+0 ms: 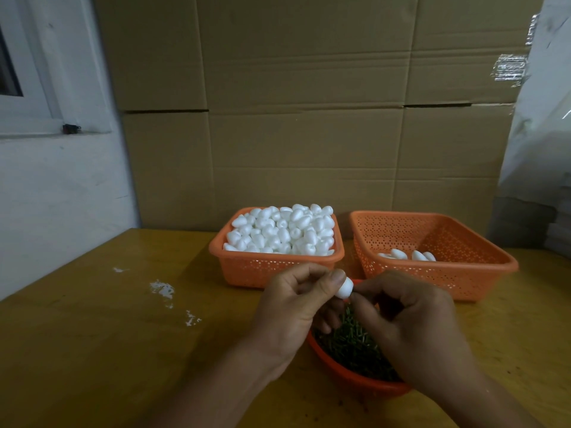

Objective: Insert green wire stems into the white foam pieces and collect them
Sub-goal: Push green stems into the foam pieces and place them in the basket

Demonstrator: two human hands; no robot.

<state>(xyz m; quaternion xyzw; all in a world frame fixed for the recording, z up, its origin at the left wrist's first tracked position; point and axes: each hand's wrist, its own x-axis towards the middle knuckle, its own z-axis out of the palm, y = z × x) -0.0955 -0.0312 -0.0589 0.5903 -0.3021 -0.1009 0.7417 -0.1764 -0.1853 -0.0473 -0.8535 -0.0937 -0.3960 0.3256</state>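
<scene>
Two hands worked one foam piece above a bowl of green stems.

Held over the round orange bowl [349,376], the left hand [296,307] pinched a white foam piece [438,288] between thumb and curled fingers, its rounded end poking out to the right. Fingertips of the right hand [411,329] were closed together right against the lower end of that piece; they seemed to pinch a stem there, though it was too small to make out. Loose green wire stems [355,344] filled the bowl beneath both hands. Behind on the yellow table [108,335], the left orange basket [272,267] was heaped with white foam pieces [281,230], while the right basket [448,273] held only a few finished pieces [408,254] near its front wall. White crumbs [162,288] lay scattered on the tabletop to the left, and cardboard boxes [309,103] stood behind.
</scene>
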